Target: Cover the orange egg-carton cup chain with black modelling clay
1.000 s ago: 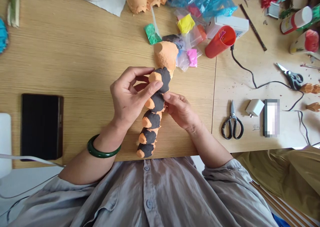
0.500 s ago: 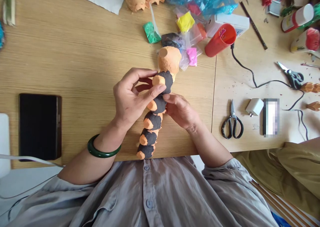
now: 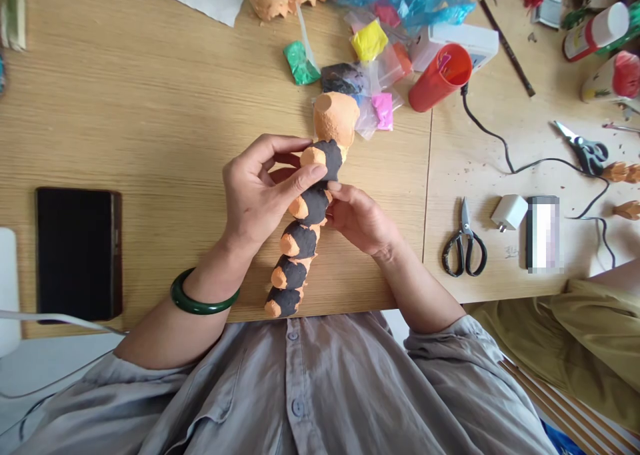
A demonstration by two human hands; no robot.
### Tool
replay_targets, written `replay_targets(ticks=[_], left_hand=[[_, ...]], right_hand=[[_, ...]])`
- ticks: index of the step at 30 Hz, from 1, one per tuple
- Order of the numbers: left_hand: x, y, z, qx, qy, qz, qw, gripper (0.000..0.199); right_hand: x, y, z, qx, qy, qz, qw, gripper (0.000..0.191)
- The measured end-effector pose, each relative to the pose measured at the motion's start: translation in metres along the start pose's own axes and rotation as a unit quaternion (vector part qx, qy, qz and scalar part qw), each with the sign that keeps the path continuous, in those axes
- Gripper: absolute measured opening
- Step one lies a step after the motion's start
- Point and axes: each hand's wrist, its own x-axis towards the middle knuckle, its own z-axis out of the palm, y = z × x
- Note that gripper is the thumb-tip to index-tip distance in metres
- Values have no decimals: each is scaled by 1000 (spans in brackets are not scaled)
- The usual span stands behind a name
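Observation:
An orange strip of egg-carton cups [image 3: 336,118], with black clay over several of its bumps, slants between my hands near the table's front edge. Its far cup is plain orange. My left hand [image 3: 260,188] is closed on the strip from the left, thumb across the second cup from the far end. From the right, my right hand [image 3: 363,218] pinches the strip just below that, its thumb at the edge of the black clay; its other fingers are partly hidden underneath. Beyond the far cup lie packets of coloured clay: green [image 3: 302,63], yellow [image 3: 369,40], pink [image 3: 383,111] and black [image 3: 343,79].
Right of my hands are black-handled scissors [image 3: 464,238], a white charger plug [image 3: 509,212] and a phone [image 3: 543,233]. A red cup [image 3: 440,78] leans further back, with a black cable [image 3: 493,138] nearby. On the left lies a dark tablet [image 3: 79,253]. Another person sits at the right.
The strip's near end has swung a little to the left. Both hands keep their hold and have shifted slightly left with it.

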Motion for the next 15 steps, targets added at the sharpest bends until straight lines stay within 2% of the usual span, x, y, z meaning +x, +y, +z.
replay_targets(ticks=[3, 8, 10, 15], left_hand=[[1, -1, -1, -18, 8, 24, 1000, 40], [2, -9, -1, -54, -11, 38, 998, 39], [3, -15, -1, -71, -10, 68, 995, 43], [6, -23, -4, -50, -13, 44, 998, 46]], right_hand=[[-2, -2, 0, -7, 0, -16, 1000, 42], [-3, -2, -3, -39, -17, -36, 998, 43], [-2, -1, -4, -41, -15, -42, 998, 44], [-1, 0, -3, -26, -23, -29, 999, 44]])
